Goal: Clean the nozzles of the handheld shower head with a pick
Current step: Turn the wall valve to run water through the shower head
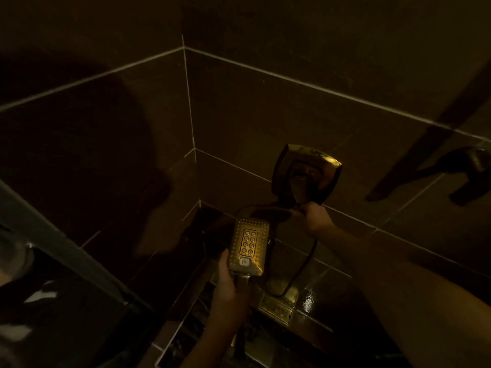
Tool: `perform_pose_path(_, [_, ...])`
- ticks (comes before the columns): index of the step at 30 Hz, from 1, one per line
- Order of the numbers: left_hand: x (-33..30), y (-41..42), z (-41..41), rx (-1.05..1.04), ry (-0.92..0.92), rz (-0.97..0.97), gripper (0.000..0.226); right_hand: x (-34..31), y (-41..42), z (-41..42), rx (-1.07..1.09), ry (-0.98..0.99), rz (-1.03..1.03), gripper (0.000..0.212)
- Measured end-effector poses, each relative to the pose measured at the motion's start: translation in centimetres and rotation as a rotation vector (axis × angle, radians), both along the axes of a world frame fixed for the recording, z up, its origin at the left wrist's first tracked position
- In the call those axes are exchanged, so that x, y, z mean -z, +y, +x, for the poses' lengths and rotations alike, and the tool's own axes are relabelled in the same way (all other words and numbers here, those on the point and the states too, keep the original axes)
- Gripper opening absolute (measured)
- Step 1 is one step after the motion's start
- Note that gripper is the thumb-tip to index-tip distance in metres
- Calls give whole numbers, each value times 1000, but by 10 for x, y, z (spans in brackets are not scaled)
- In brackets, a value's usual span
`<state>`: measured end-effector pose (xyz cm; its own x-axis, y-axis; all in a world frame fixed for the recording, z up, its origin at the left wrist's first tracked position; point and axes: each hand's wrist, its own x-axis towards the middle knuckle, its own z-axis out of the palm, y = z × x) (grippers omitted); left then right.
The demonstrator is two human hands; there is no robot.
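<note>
One shower head (249, 247), rectangular, lower centre of frame, face up; eight large central nozzles in two columns of four. Left hand (229, 284) fingers wrapped around its handle. Right hand (314, 217), centre right, fingers curled around one dark hose (305, 269). Pick not discernible.

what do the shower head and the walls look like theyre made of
Shower head: looks like polished metal or chrome-plated plastic; its face gives bright mirror-like glints, and the dim light leaves it open which. The nozzles are too small to judge.
Walls: large dark tiles with a satin sheen, probably ceramic or stone, split by thin pale grout lines.
</note>
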<state>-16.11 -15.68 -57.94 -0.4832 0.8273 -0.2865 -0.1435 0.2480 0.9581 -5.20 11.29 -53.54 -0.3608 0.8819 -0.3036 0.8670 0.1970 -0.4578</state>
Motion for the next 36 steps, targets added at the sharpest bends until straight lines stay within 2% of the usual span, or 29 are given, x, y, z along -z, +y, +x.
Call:
perform_pose_path(4, [-1, 1, 0, 2, -23, 24, 73, 0, -1, -1, 15, -2, -7, 25])
perform_pose_path(10, [4, 0, -5, -11, 13, 6, 81, 1, -1, 1, -14, -23, 43, 26])
perform_pose_path(14, [11, 0, -9, -16, -13, 8, 73, 2, -2, 1, -18, -16, 59, 25])
perform_pose_path(19, [13, 3, -7, -7, -33, 13, 75, 1, -3, 2, -33, -6, 71, 27])
perform_pose_path(27, [9, 19, -7, 22, -73, -92, 94, 4, -53, 14, -93, -50, 181, 31])
perform_pose_path(32, [7, 15, 6, 20, -10, -149, 94, -6, -98, 12, -148, 43, 97, 25])
perform_pose_path(36, [1, 4, 17, 20, -5, -172, 95, -22, -114, 10, -117, -9, 31, 22])
